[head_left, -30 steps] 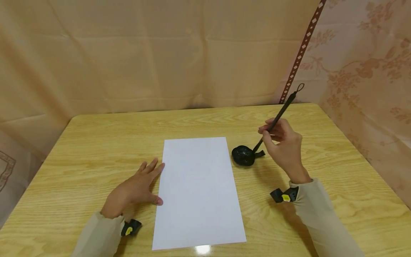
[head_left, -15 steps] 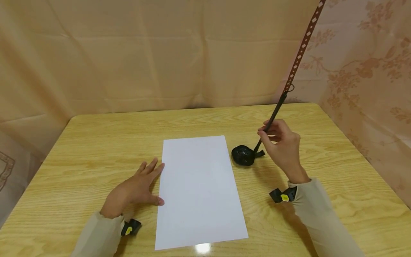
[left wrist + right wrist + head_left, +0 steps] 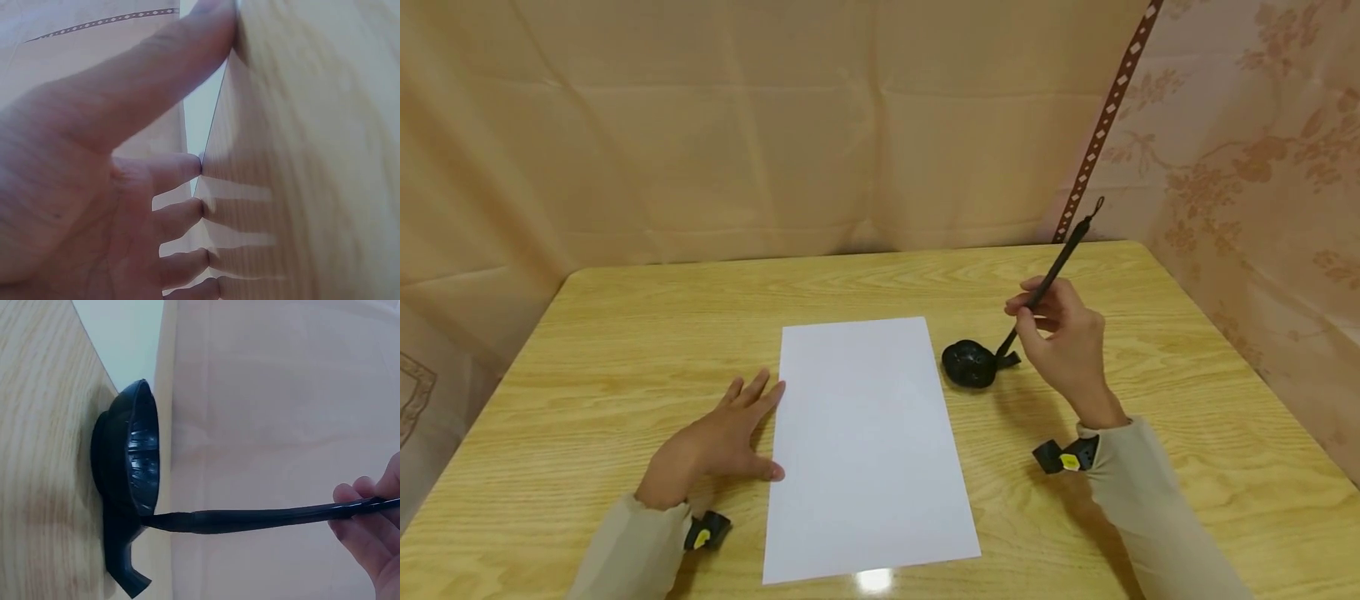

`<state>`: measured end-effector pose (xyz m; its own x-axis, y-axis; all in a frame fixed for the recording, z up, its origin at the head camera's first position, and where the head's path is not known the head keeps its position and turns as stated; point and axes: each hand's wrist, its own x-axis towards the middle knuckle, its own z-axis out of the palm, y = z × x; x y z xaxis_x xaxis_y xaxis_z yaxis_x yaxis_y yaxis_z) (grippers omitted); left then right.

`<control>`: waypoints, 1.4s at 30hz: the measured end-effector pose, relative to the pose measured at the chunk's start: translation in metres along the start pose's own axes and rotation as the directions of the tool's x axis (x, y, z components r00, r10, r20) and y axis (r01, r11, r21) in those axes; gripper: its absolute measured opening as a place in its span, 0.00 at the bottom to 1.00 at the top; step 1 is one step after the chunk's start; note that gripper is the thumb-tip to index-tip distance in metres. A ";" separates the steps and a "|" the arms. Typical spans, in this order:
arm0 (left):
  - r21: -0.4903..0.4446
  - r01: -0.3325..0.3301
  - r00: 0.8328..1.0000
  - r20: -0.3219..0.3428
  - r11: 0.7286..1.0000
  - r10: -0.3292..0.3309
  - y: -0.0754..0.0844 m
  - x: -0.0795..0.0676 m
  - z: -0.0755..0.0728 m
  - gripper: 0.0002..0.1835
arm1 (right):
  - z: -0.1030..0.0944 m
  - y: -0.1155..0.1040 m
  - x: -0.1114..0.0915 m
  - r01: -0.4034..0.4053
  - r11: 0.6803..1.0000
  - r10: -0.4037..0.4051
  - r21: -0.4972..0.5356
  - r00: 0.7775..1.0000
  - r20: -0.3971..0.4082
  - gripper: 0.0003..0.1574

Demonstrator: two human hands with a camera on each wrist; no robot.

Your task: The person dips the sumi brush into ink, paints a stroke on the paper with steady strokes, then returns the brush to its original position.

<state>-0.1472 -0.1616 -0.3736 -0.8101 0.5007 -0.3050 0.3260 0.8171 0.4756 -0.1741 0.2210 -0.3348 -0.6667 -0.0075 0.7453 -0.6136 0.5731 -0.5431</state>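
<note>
My right hand (image 3: 1063,342) pinches a black writing brush (image 3: 1057,262), its loop end up and its tip down at the rim of a small black ink dish (image 3: 968,364). In the right wrist view the tip of the brush (image 3: 250,520) meets the rim of the dish (image 3: 125,456) on the side of its stubby handle. My left hand (image 3: 718,442) lies with fingers spread at the left edge of a white sheet of paper (image 3: 868,442); thumb and index fingertip touch that edge. The left wrist view shows the thumb (image 3: 150,75) and the fingertips down on the tabletop.
The wooden table (image 3: 662,325) carries the paper in the middle and the dish just right of it. A beige curtain (image 3: 775,150) hangs behind the table's far edge, and a flowered cloth (image 3: 1262,167) covers the right side.
The brush has rocked upright and back to a slant, its tip shifting slightly right along the dish rim. The paper has turned and slid slightly. The left hand has hardly moved.
</note>
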 end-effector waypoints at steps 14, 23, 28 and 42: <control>-0.005 -0.002 1.000 -0.007 1.000 0.002 -0.002 0.000 -0.002 0.58 | -0.001 -0.005 0.005 -0.002 0.999 0.002 -0.032 1.000 -0.007 0.14; -0.001 0.018 1.000 -0.004 1.000 -0.018 0.000 -0.004 -0.006 0.57 | 0.004 -0.014 0.015 0.013 0.999 -0.014 -0.032 0.999 -0.034 0.15; -0.003 0.029 1.000 0.006 1.000 -0.029 0.004 -0.003 -0.005 0.57 | 0.008 -0.016 0.023 0.023 1.000 -0.023 0.016 1.000 -0.007 0.15; 0.021 0.060 0.998 0.014 0.998 -0.060 0.028 0.016 -0.003 0.56 | 0.027 -0.022 0.038 0.061 0.998 -0.061 0.005 0.994 0.093 0.16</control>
<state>-0.1528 -0.1311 -0.3626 -0.8212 0.4546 -0.3449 0.2870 0.8515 0.4389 -0.1979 0.1858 -0.3051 -0.6642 -0.1184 0.7381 -0.6553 0.5673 -0.4987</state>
